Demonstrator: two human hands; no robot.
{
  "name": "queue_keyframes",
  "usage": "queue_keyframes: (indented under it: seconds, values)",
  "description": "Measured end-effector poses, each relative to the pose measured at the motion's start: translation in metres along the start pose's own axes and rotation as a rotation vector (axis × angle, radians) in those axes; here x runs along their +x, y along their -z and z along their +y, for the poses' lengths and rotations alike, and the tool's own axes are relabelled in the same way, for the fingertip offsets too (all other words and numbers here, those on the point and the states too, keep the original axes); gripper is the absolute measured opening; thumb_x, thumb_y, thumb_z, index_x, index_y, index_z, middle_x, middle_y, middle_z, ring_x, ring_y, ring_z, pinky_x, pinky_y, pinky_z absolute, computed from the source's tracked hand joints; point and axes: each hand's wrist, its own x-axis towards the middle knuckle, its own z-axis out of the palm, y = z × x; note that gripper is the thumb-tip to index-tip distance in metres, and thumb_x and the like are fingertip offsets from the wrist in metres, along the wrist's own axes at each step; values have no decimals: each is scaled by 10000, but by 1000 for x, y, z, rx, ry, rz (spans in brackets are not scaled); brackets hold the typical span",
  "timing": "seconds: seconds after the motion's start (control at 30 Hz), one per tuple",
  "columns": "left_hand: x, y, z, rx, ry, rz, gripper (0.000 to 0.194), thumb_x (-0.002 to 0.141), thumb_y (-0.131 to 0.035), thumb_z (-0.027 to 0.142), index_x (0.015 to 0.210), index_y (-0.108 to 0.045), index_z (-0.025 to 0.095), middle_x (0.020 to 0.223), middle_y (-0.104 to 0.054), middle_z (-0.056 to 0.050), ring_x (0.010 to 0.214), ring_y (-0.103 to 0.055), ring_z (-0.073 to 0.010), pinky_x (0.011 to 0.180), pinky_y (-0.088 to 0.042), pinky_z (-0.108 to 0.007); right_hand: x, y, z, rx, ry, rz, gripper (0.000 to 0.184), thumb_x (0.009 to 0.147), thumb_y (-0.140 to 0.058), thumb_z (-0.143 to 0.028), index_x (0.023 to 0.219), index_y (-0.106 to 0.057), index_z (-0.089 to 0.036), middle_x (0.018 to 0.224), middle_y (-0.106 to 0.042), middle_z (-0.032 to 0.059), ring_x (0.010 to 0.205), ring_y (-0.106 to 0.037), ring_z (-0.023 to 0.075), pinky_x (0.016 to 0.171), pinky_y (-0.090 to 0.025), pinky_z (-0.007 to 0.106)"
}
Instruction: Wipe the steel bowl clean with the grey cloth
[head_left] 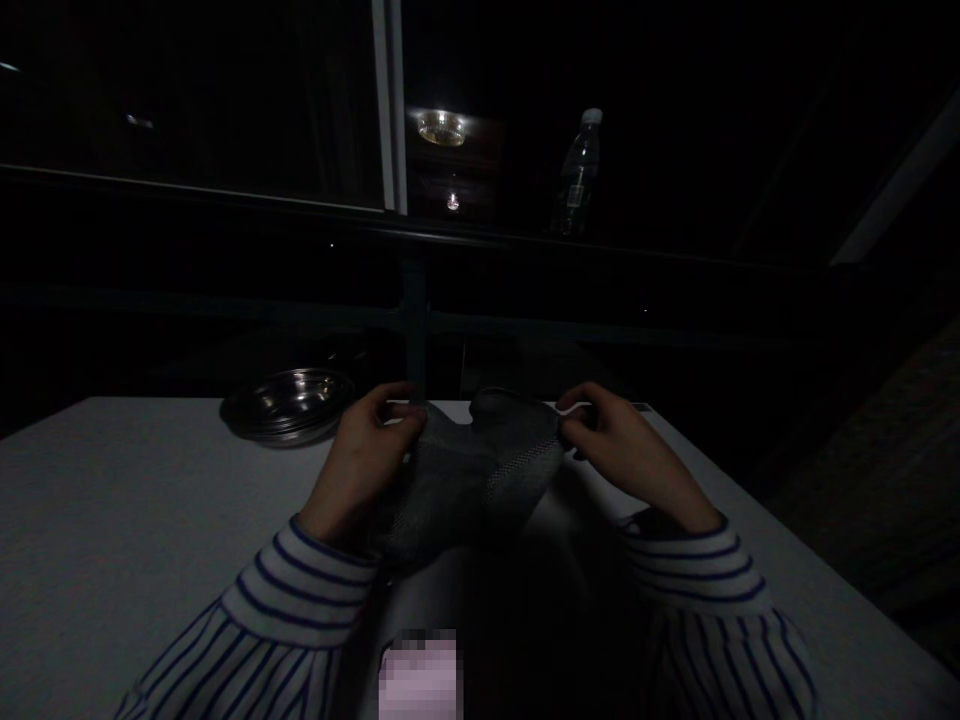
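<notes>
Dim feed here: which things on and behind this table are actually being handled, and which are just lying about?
In hand:
- grey sock, stretched above the table
- left hand, pinching its left edge
- right hand, pinching its right edge

Lying about:
- metal bowl, at the table's far edge, left of the hands
- water bottle, upright on the ledge behind

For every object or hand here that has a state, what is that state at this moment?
left hand: shut on grey sock, pinching its edge
right hand: shut on grey sock, pinching the other edge
grey sock: held stretched between both hands above the table
metal bowl: upright on table
water bottle: upright, capped
</notes>
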Motion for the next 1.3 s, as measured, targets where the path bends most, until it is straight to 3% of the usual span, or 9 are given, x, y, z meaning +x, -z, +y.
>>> queue_keyframes:
  seconds: [0.2,0.33,0.43,0.53,0.6,0.8,0.93,1.1,1.3]
  values:
    - [6,11,-4,43,-66,98,337,638,-645,365,903,-666,157,918,-684,-68,844,-613,-220,749,-471,-318,1,8,9,-8,74,-29,240,753,-398,-159,907,-578,-198,778,-623,10,681,-584,146,565,-445,254]
    - [9,16,-6,-43,-33,-18,396,636,-655,395,947,-662,151,973,-683,-80,908,-606,-224,829,-450,-339,1,10,10,-21,25,-24,287,754,-389,-146,892,-640,-167,878,-657,40,769,-602,162,673,-468,283]
    - [10,19,-8,53,-61,-104,460,632,-664,387,1033,-641,163,1073,-655,-78,1008,-573,-233,899,-415,-343,1,9,8,-12,8,-3,312,743,-451,-152,1001,-627,-157,990,-656,48,876,-604,175,792,-456,302]
    - [14,22,-13,201,-150,-82,432,645,-638,370,1020,-655,157,1193,-590,-88,1071,-535,-251,931,-390,-357,2,9,10,-19,17,23,359,744,-495,-174,1088,-594,-146,1087,-629,62,990,-573,187,879,-423,310]
    - [18,24,-16,285,-198,-60,391,660,-605,389,954,-684,143,1134,-623,-95,1047,-547,-264,935,-382,-376,3,10,14,-48,30,52,369,759,-503,-210,1112,-581,-138,1104,-621,75,1012,-564,195,892,-413,319]
    - [20,31,-16,292,-166,-67,266,687,-579,410,763,-703,187,816,-705,-39,820,-614,-230,785,-437,-315,7,14,28,-111,49,83,239,800,-471,-326,883,-643,-183,924,-646,61,889,-585,202,795,-430,332]
    - [19,31,-16,266,-146,-99,252,700,-573,431,673,-678,204,697,-684,-10,724,-602,-200,685,-429,-253,4,15,19,107,18,143,181,780,-490,-321,825,-603,-187,872,-619,34,855,-564,178,755,-427,294]
    - [20,27,-23,233,-190,-219,240,735,-540,397,671,-654,196,683,-666,-8,703,-597,-182,665,-424,-240,-1,13,1,447,-74,180,146,740,-532,-344,740,-548,-199,656,-541,-17,616,-516,132,541,-399,230]
    - [14,18,-18,256,-160,-264,284,741,-534,416,867,-645,186,770,-678,-35,745,-618,-201,690,-453,-284,-5,11,-11,661,-67,150,128,750,-524,-337,758,-512,-210,659,-522,-20,576,-503,115,516,-406,209]
